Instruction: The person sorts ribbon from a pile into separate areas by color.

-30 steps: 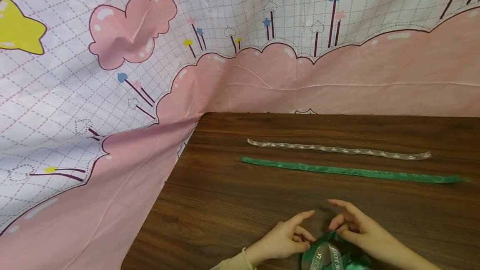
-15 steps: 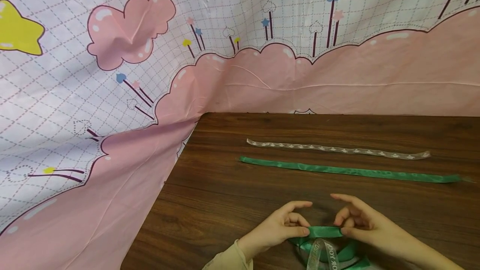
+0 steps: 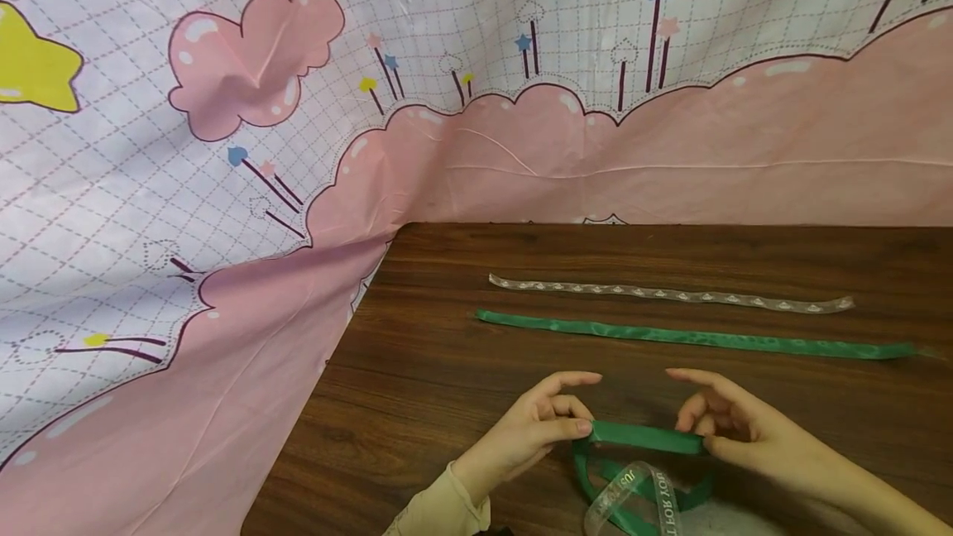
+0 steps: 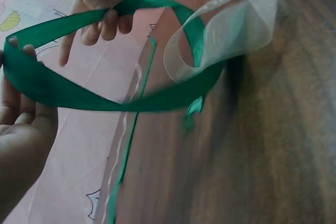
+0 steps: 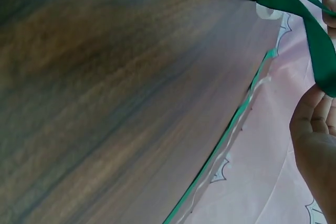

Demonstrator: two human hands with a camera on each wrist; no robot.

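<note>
A green satin ribbon (image 3: 646, 437) is stretched between my two hands above the front of the table. My left hand (image 3: 524, 428) pinches it between thumb and fingers, with the index finger extended. The right hand (image 3: 748, 428) pinches the other end of the stretch, its index finger also pointing out. Below, the rest of this ribbon hangs in a wide loop, best seen as the green band (image 4: 173, 95) in the left wrist view. A sheer ribbon with white lettering (image 3: 665, 503) loops through the green one. In the right wrist view the right hand (image 5: 315, 135) holds the green ribbon (image 5: 323, 61).
Farther back on the dark wooden table (image 3: 417, 404) lie a straight green ribbon strip (image 3: 692, 337) and, behind it, a sheer patterned strip (image 3: 663, 294). A pink and white cartoon-print cloth (image 3: 521, 147) hangs behind and along the left side.
Both hands have risen away from the bottom edge and spread apart, drawing a longer stretch of green ribbon between them. The sheer lettered ribbon has shifted. The two strips lie as before.
</note>
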